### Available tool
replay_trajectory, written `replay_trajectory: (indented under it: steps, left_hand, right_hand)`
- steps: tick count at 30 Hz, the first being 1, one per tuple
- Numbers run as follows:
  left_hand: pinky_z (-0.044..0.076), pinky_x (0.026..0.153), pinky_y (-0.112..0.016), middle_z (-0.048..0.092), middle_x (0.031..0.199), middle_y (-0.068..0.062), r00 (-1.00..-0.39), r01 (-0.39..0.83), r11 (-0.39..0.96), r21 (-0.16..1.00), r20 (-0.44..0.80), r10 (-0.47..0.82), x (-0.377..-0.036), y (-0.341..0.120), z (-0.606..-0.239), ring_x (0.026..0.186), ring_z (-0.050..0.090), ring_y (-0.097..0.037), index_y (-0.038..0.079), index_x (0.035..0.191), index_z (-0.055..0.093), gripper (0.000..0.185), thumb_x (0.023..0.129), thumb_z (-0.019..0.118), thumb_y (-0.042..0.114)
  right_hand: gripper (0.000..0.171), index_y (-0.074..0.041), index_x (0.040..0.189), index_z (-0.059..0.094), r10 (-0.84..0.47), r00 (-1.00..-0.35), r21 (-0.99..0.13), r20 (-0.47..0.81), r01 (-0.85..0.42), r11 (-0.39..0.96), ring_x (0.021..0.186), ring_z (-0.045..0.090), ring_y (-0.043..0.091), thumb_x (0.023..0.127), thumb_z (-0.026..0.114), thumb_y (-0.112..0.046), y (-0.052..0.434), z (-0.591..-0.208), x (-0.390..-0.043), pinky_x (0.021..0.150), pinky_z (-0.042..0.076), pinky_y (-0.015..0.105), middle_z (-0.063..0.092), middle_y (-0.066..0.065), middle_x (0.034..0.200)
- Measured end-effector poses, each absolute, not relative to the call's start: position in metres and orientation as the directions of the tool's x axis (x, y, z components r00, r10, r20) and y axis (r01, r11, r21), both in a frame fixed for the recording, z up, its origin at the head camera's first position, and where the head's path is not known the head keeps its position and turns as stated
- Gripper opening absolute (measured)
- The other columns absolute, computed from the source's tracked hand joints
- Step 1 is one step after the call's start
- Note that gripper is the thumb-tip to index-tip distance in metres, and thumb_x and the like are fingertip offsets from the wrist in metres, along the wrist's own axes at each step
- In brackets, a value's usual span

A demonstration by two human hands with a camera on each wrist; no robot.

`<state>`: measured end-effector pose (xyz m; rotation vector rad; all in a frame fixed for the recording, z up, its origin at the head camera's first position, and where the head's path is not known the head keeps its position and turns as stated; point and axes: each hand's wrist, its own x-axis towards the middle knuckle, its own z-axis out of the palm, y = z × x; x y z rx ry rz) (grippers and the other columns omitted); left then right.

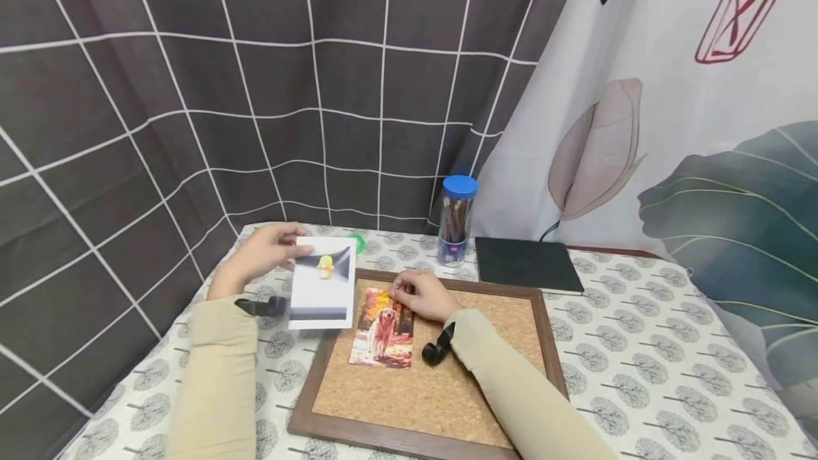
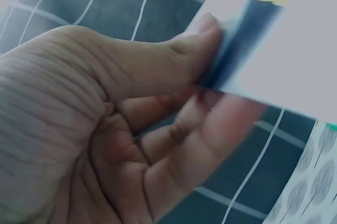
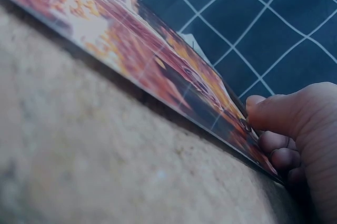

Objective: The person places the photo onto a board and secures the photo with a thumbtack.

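Note:
A photo of a yellow toy duck [image 1: 322,289] on a white and dark ground is pinched by my left hand [image 1: 271,250] at its upper left edge. In the left wrist view, the thumb [image 2: 195,50] lies on the photo's face and the other fingers are behind it. A photo of a golden dog among autumn leaves [image 1: 382,336] lies over the left part of a framed corkboard [image 1: 460,396]. My right hand [image 1: 424,294] pinches this photo at its upper right corner, as the right wrist view shows from low over the cork. Whether a pin sits under those fingertips is hidden.
Behind the board stands a clear jar with a blue lid [image 1: 456,222], holding pencil-like sticks. A flat black pad [image 1: 527,265] lies to its right. A green ring-shaped thing [image 1: 360,242] shows partly behind the duck photo. Dark checked cloth [image 1: 345,77] hangs behind the table.

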<state>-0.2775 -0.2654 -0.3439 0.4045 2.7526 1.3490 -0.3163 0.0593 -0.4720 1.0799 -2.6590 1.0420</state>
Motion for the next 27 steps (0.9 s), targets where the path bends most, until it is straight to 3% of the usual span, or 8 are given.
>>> replay_trajectory:
  steps: [6,11,16,19,22,27]
  left_hand:
    - [0.060,0.066,-0.037,0.070,0.102,-0.019,-0.954,0.249,0.516,0.820,0.115,0.278,-0.285,-0.224,-0.343,0.076,0.068,-0.019,0.005,0.116,0.061,0.034,0.088,0.071,0.023]
    - [0.060,0.067,-0.043,0.070,0.104,-0.018,-0.945,0.222,0.407,0.886,0.093,0.314,-0.286,-0.181,-0.359,0.076,0.069,-0.019,0.005,0.117,0.061,0.036,0.086,0.072,0.019]
    - [0.058,0.064,-0.050,0.066,0.091,-0.011,-0.955,0.126,0.347,0.929,0.019,0.295,-0.290,-0.128,-0.375,0.062,0.067,-0.019,0.005,0.123,0.058,0.044,0.085,0.074,0.019]
    - [0.059,0.060,-0.046,0.060,0.082,-0.007,-0.951,0.095,0.357,0.929,-0.021,0.310,-0.292,-0.100,-0.383,0.056,0.065,-0.017,0.003,0.128,0.055,0.050,0.086,0.074,0.022]
    - [0.059,0.058,-0.043,0.058,0.079,-0.007,-0.939,0.105,0.376,0.921,-0.032,0.342,-0.293,-0.080,-0.391,0.054,0.066,-0.017,-0.001,0.132,0.051,0.054,0.087,0.072,0.021]
    - [0.059,0.056,-0.037,0.061,0.078,-0.010,-0.924,0.145,0.413,0.899,-0.025,0.380,-0.294,-0.060,-0.407,0.053,0.066,-0.017,0.000,0.126,0.054,0.048,0.087,0.072,0.020]
  right_hand:
    - [0.008,-0.024,0.093,0.066,-0.575,-0.750,-0.583,0.327,-0.639,0.502,0.074,0.056,0.004,0.092,0.065,-0.032,0.067,-0.463,-0.317,0.069,0.048,0.020,0.062,-0.010,0.082]
    - [0.017,-0.015,0.105,0.068,-0.567,-0.780,-0.550,0.265,-0.605,0.576,0.080,0.060,0.006,0.091,0.063,-0.024,0.093,-0.444,-0.308,0.078,0.051,0.024,0.068,-0.004,0.090]
    - [0.033,-0.010,0.120,0.066,-0.484,-0.832,-0.493,0.271,-0.552,0.673,0.093,0.068,0.016,0.092,0.064,-0.028,0.155,-0.430,-0.295,0.088,0.054,0.037,0.073,0.003,0.101]
    - [0.036,-0.012,0.122,0.066,-0.405,-0.862,-0.502,0.305,-0.507,0.701,0.103,0.068,0.021,0.093,0.064,-0.033,0.205,-0.435,-0.282,0.092,0.053,0.042,0.072,0.004,0.111]
    - [0.034,-0.016,0.120,0.068,-0.332,-0.898,-0.546,0.289,-0.440,0.714,0.100,0.068,0.018,0.094,0.062,-0.038,0.256,-0.446,-0.266,0.083,0.056,0.037,0.070,0.002,0.118]
    - [0.025,-0.026,0.114,0.068,-0.213,-0.942,-0.576,0.258,-0.327,0.749,0.080,0.062,0.004,0.093,0.062,-0.039,0.326,-0.464,-0.245,0.067,0.051,0.022,0.069,-0.004,0.110]
